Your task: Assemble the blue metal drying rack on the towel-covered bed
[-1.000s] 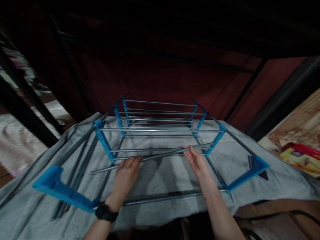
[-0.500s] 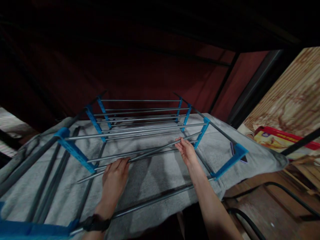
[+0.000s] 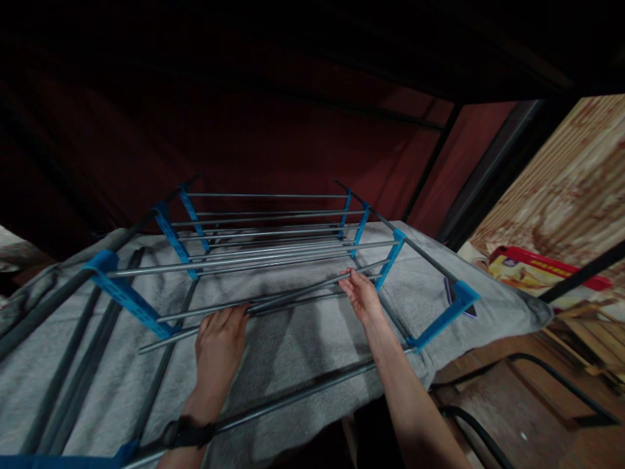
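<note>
A grey metal tube point(image 3: 297, 295) lies slantwise across the lower part of a rack with blue plastic brackets point(image 3: 127, 298). My left hand point(image 3: 221, 348), a black band on its wrist, is closed over the tube left of centre; the fingertips are partly hidden behind it. Near the other end, my right hand point(image 3: 360, 296) pinches the same tube between thumb and fingers. The tube's left end sticks out past the left bracket, and its right end is close to the right bracket point(image 3: 390, 259). Other fixed tubes point(image 3: 273, 251) span the rack.
A grey cloth point(image 3: 303, 355) lies under the rack. Several loose dark tubes point(image 3: 85, 352) rest at left. A small dark flat piece point(image 3: 459, 296) is on the cloth at right. Beyond it are a red and yellow box point(image 3: 537, 267) and a black-framed chair point(image 3: 517, 397).
The held tube's left end has risen slightly and shifted towards the left bracket. Both hands keep their hold. The view has shifted a little.
</note>
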`<action>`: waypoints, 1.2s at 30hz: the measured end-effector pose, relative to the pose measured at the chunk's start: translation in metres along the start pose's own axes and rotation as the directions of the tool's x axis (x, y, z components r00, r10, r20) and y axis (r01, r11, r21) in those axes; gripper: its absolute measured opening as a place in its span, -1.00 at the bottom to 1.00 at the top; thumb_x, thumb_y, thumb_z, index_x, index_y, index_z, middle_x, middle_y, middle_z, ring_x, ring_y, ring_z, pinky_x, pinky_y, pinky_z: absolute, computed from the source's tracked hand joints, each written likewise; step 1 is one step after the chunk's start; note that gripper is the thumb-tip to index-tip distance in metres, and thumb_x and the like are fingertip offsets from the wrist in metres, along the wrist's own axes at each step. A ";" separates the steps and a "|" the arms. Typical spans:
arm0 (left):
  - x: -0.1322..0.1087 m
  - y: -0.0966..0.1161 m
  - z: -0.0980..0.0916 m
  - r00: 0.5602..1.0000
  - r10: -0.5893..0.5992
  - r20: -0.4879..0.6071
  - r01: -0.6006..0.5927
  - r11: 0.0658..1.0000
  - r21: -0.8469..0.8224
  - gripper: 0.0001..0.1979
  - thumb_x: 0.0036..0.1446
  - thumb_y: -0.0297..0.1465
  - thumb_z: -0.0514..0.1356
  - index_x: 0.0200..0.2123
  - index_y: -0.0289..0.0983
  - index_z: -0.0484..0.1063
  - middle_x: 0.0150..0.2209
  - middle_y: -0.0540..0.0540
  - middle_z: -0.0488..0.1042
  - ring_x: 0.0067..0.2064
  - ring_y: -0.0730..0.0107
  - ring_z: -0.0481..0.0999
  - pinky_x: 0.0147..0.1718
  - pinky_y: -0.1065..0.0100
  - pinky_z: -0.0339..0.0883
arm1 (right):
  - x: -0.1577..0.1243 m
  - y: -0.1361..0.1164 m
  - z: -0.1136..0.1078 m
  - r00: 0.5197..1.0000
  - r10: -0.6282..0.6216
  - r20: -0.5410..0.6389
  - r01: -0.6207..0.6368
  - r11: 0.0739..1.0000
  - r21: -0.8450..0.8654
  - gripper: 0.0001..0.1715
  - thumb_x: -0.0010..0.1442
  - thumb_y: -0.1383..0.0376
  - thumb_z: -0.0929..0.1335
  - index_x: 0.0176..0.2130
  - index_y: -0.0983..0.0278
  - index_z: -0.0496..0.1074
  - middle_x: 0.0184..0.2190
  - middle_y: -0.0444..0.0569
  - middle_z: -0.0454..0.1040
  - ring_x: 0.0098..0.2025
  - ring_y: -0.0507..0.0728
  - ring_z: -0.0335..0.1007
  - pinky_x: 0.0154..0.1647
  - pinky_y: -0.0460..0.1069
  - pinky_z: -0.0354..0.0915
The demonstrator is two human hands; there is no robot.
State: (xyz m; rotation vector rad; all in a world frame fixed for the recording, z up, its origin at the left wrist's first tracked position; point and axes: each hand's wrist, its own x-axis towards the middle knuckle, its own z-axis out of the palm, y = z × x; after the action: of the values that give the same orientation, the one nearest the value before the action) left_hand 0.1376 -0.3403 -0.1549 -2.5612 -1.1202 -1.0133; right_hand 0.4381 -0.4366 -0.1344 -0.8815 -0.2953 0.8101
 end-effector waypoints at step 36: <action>0.010 -0.015 -0.020 0.587 -0.661 -0.468 0.536 0.750 -0.387 -0.76 0.07 -0.51 0.16 -0.15 -0.25 0.36 -0.10 -0.20 0.34 0.03 0.09 0.30 0.09 0.01 0.11 | -0.009 0.053 0.049 0.364 -0.289 0.886 0.815 -0.361 -0.453 -0.55 0.29 0.41 0.23 0.13 0.17 0.36 -0.24 -0.03 0.44 -0.11 0.18 0.28 0.16 0.17 0.20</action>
State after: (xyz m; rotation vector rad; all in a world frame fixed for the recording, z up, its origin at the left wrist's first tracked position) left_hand 0.1213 -0.3321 -0.1346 -1.7070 -1.7819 -1.9920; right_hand 0.3783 -0.3955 -0.1444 -1.5265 -1.8256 -0.6014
